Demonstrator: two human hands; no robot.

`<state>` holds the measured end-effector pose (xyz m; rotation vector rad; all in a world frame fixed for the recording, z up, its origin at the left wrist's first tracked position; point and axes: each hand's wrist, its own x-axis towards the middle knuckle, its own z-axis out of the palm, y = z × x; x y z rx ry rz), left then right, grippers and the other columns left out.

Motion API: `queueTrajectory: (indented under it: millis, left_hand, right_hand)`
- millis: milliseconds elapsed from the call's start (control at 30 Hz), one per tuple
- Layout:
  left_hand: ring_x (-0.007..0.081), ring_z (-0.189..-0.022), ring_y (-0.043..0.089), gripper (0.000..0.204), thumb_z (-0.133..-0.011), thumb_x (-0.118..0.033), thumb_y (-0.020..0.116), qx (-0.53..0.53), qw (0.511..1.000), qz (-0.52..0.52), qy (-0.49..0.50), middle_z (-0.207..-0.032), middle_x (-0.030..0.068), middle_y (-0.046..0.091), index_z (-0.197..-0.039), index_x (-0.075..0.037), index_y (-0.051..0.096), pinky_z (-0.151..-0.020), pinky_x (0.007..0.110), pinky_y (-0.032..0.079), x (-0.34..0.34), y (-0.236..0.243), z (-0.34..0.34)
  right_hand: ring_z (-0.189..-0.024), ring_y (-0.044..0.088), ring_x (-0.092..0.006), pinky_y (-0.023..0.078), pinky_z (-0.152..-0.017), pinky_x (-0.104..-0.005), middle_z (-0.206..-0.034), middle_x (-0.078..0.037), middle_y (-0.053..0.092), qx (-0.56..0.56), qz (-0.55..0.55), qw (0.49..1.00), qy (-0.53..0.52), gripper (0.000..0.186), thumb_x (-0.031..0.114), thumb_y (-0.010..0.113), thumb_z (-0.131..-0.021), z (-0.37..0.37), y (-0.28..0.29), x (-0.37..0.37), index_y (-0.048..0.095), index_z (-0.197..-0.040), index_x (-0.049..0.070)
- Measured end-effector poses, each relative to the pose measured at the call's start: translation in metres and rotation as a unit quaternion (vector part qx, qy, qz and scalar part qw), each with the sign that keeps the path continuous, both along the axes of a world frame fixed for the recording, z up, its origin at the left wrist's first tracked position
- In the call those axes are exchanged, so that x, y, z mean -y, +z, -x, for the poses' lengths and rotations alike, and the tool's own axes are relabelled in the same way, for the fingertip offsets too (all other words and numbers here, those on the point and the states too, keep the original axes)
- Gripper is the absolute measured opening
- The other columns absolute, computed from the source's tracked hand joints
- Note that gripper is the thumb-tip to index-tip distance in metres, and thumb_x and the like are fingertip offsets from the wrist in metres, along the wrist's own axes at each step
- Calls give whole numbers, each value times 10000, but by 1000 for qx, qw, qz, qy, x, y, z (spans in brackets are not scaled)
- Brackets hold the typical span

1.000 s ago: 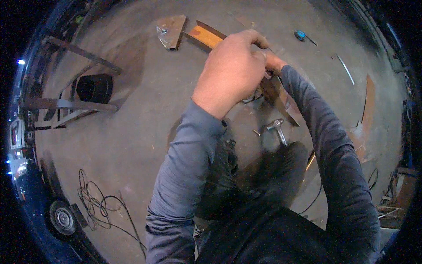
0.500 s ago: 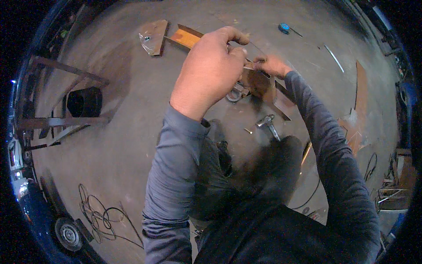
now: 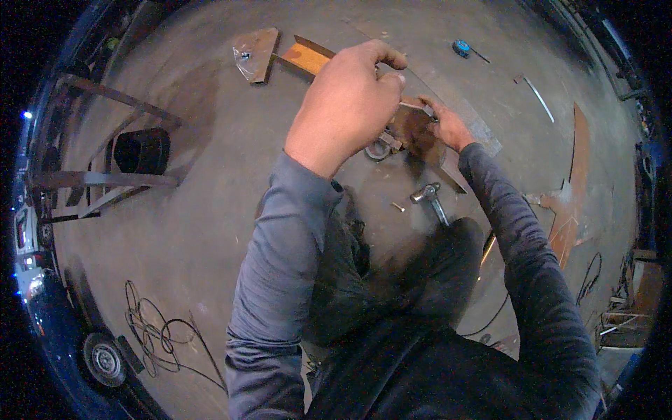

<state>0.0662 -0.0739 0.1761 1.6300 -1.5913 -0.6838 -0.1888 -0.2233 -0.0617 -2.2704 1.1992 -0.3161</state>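
My left hand (image 3: pixel 348 105) is raised over the work, back of the hand up, with thumb and forefinger pinched together. Whatever lies between those fingers is hidden. Fingers of my right hand (image 3: pixel 451 127) curl round the right edge of a rusty brown metal plate (image 3: pixel 413 129), which is partly covered by my left hand. Below the plate, a round metal ring (image 3: pixel 378 149) shows on the floor side. Nearer my knees lie a ball-peen hammer (image 3: pixel 430 200) and a small bolt (image 3: pixel 398 206). An orange-brown steel channel (image 3: pixel 306 57) runs out beyond my left hand.
A cut metal plate (image 3: pixel 257 54) rests at the far left, and a blue tape measure (image 3: pixel 461 48) at the far right. Steel frame legs (image 3: pixel 105 180) stand left. Coiled cable (image 3: pixel 157 329) and a vehicle wheel (image 3: pixel 105 358) are lower left; sheet offcuts (image 3: pixel 570 203) lie right.
My right hand has slid from the top edge of the metal plate down to its right side. My left hand keeps its pinch. The whole view has shifted slightly.
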Motion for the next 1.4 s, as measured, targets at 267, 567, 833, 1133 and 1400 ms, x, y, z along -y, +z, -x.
queueTrajectory:
  millis: [267, 567, 833, 1133, 1400]
  left_hand:
    - [116, -648, 670, 347, -906, -163, 586, -26, 1000, -6, -8, -905, 81, 724, -1205, -12, 675, -490, 273, 505, 1, -2, -2]
    - [116, -659, 673, 344, -918, -165, 576, -56, 997, -41, -20, -903, 70, 741, -1217, -20, 663, -491, 274, 493, 0, 13, 13]
    - [118, -659, 675, 334, -926, -150, 584, -102, 993, -55, -16, -904, 70, 744, -1224, -17, 653, -484, 261, 489, 3, 12, 11]
    - [116, -630, 659, 348, -915, -156, 591, -68, 997, -46, -6, -863, 54, 726, -1220, -4, 658, -476, 258, 483, 7, 6, 9]
    - [132, -605, 642, 339, -920, -178, 587, -41, 999, -18, -20, -887, 75, 731, -1203, -12, 673, -476, 280, 489, 13, 1, 9]
  right_hand:
    - [-962, 657, -411, 518, -861, -486, -992, -222, 686, -113, 14, 991, 66, 700, 107, 645, -762, 0, 41, 12, 524, -1449, 164]
    - [-902, 702, -402, 554, -796, -516, -994, -241, 727, -223, 57, 961, 154, 364, 220, 695, -763, -32, 116, 67, 736, -1051, 2]
    - [-765, 698, -372, 543, -684, -509, -913, -224, 739, -257, 24, 942, 213, 313, 253, 695, -776, -101, 157, 57, 747, -944, -5]
    - [-1004, 717, -372, 558, -830, -491, -1085, -197, 742, -50, -123, 984, 121, 361, 368, 679, -848, -128, 112, 32, 754, -1065, 90]
    - [-1033, 711, -377, 553, -851, -495, -1105, -188, 745, -155, -9, 968, 200, 374, 316, 738, -797, -100, -18, 92, 746, -1098, 95]
